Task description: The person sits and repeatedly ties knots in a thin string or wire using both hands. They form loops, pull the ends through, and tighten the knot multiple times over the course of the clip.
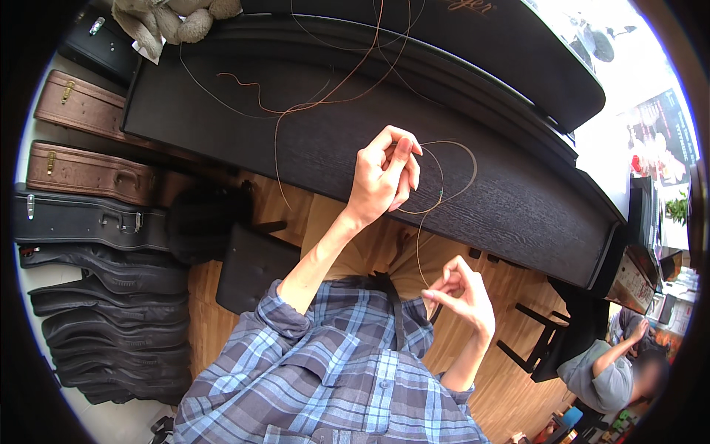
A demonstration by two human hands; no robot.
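Observation:
My left hand is raised over the front of a black piano lid, its fingers closed on a looped, thin wire string like a guitar string. The string's loops stick out to the right of that hand, crossing one another over the dark wood. From the crossing, one end runs down to my right hand, where the thumb and fingertips pinch it. This lower hand is in front of the lid's edge, above the floor. Other loose coppery and pale strings lie tangled across the lid, one hanging over its front edge.
Instrument cases, brown and black, are stacked along the left. A black padded bench stands near my left arm. A plush toy sits at the back left. Another person in grey is at the lower right, near a black stool.

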